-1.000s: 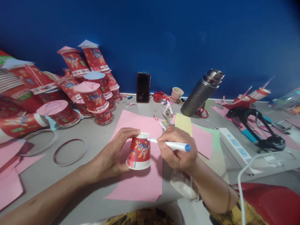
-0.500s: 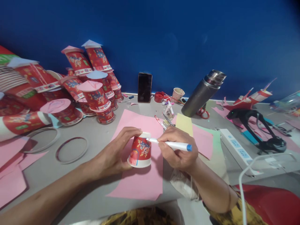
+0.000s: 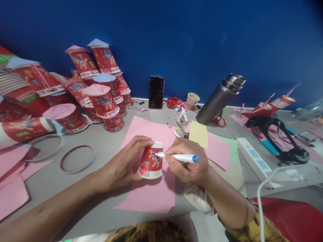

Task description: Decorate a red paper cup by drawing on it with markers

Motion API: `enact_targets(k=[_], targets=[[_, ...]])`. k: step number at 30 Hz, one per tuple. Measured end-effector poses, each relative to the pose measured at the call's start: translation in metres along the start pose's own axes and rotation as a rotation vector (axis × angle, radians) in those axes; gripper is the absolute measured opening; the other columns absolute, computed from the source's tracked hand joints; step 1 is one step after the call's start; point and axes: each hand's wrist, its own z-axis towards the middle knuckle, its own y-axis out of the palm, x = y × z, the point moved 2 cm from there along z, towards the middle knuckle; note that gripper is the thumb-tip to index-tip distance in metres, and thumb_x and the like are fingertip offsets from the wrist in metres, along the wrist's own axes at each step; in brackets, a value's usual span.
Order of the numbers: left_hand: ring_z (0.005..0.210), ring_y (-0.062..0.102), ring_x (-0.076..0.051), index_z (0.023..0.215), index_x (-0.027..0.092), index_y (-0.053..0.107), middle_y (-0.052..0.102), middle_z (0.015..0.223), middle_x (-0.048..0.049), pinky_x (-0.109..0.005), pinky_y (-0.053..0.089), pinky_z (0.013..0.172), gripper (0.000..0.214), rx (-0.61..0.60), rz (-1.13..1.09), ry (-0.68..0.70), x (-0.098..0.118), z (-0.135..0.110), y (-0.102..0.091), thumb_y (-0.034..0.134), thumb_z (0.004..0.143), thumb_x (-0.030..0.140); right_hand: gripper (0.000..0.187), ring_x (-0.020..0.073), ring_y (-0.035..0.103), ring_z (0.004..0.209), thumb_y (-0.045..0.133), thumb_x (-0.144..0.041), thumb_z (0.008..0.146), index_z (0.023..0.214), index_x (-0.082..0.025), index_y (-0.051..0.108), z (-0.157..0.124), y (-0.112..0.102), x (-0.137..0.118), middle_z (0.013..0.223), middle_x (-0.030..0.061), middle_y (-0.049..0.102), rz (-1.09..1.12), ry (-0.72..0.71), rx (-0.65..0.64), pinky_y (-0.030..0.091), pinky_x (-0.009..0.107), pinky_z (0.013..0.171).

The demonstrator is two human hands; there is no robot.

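Observation:
My left hand (image 3: 127, 162) grips a red printed paper cup (image 3: 153, 161) by its left side, fingers at the top and thumb near the bottom. The cup is upside down, its wide white rim low and its narrow base up. A blue-outlined arch is drawn on its lower left. My right hand (image 3: 188, 161) pinches a white marker pen (image 3: 182, 157) with a blue end. The pen's tip is at the cup's printed figure; whether it touches, I cannot tell. Beneath both lies a pink paper sheet (image 3: 148, 198).
Several red cups (image 3: 102, 101) with paper cone tops are stacked at left, near two cut rings (image 3: 77, 159). A phone (image 3: 156, 92) leans on the blue wall. A dark flask (image 3: 219, 101), scissors (image 3: 182, 129), a power strip (image 3: 254, 161) and a black head strap (image 3: 277, 137) are around.
The pen tip has moved down and slightly left, from near the cup's base to its printed figure. My left hand keeps its hold on the cup.

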Motion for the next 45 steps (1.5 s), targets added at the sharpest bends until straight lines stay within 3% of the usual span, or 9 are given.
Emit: enact_targets(k=[4, 10, 15, 24, 30, 37, 45], targets=[[0.136, 0.062, -0.035, 0.156, 0.030, 0.044, 0.060, 0.145, -0.0155, -0.053, 0.058, 0.114, 0.084, -0.002, -0.005, -0.020, 0.0002, -0.0019, 0.0013, 0.089, 0.086, 0.036, 0.010, 0.0153, 0.067, 0.062, 0.064, -0.013, 0.098, 0.093, -0.020, 0.069, -0.0005, -0.0001, 0.0004, 0.073, 0.0025, 0.075, -0.034, 0.000, 0.037, 0.055, 0.028, 0.062], [0.136, 0.060, -0.034, 0.156, 0.029, 0.044, 0.059, 0.145, -0.0157, -0.054, 0.055, 0.116, 0.078, 0.020, -0.023, -0.049, 0.0029, -0.0029, 0.0020, 0.085, 0.090, 0.031, 0.011, 0.0140, 0.068, 0.061, 0.064, -0.012, 0.097, 0.091, -0.020, 0.069, -0.0006, 0.0007, -0.0008, 0.073, 0.0012, 0.075, 0.020, 0.024, -0.008, 0.055, 0.027, 0.060], [0.138, 0.060, -0.035, 0.155, 0.030, 0.044, 0.059, 0.147, -0.0148, -0.055, 0.054, 0.118, 0.080, 0.041, -0.049, -0.065, 0.0026, -0.0024, 0.0025, 0.088, 0.088, 0.035, 0.012, 0.0157, 0.066, 0.060, 0.064, -0.010, 0.094, 0.095, -0.020, 0.070, 0.0011, -0.0042, -0.0012, 0.073, 0.0020, 0.075, -0.045, -0.020, 0.119, 0.054, 0.029, 0.059], [0.136, 0.062, -0.034, 0.155, 0.030, 0.043, 0.060, 0.146, -0.0143, -0.054, 0.057, 0.115, 0.082, 0.027, -0.018, -0.045, -0.0013, -0.0023, 0.0015, 0.088, 0.087, 0.033, 0.012, 0.0163, 0.070, 0.064, 0.063, -0.011, 0.097, 0.100, -0.022, 0.068, -0.0021, 0.0016, 0.0004, 0.078, 0.0024, 0.077, -0.036, -0.060, 0.035, 0.058, 0.031, 0.062], [0.136, 0.062, -0.035, 0.154, 0.030, 0.045, 0.061, 0.146, -0.0152, -0.055, 0.057, 0.115, 0.083, 0.058, -0.029, -0.038, -0.0008, -0.0022, 0.0014, 0.089, 0.085, 0.032, 0.012, 0.0154, 0.065, 0.060, 0.062, -0.012, 0.095, 0.091, -0.022, 0.065, -0.0004, -0.0025, -0.0013, 0.070, 0.0006, 0.071, -0.087, -0.026, 0.030, 0.054, 0.029, 0.059], [0.135, 0.064, -0.036, 0.153, 0.031, 0.046, 0.063, 0.146, -0.0142, -0.057, 0.057, 0.115, 0.088, 0.062, -0.029, -0.067, -0.0036, -0.0040, 0.0036, 0.094, 0.078, 0.033, 0.015, 0.0151, 0.063, 0.057, 0.060, -0.011, 0.094, 0.086, -0.023, 0.066, 0.0014, -0.0054, -0.0016, 0.067, -0.0006, 0.070, -0.101, -0.024, 0.082, 0.052, 0.030, 0.057], [0.135, 0.062, -0.035, 0.155, 0.032, 0.044, 0.061, 0.145, -0.0139, -0.054, 0.058, 0.113, 0.084, 0.062, -0.046, -0.048, -0.0046, -0.0037, 0.0033, 0.089, 0.085, 0.036, 0.015, 0.0157, 0.066, 0.059, 0.062, -0.009, 0.095, 0.091, -0.021, 0.070, 0.0028, -0.0044, -0.0027, 0.072, 0.0019, 0.075, -0.100, -0.038, 0.124, 0.055, 0.030, 0.057]])
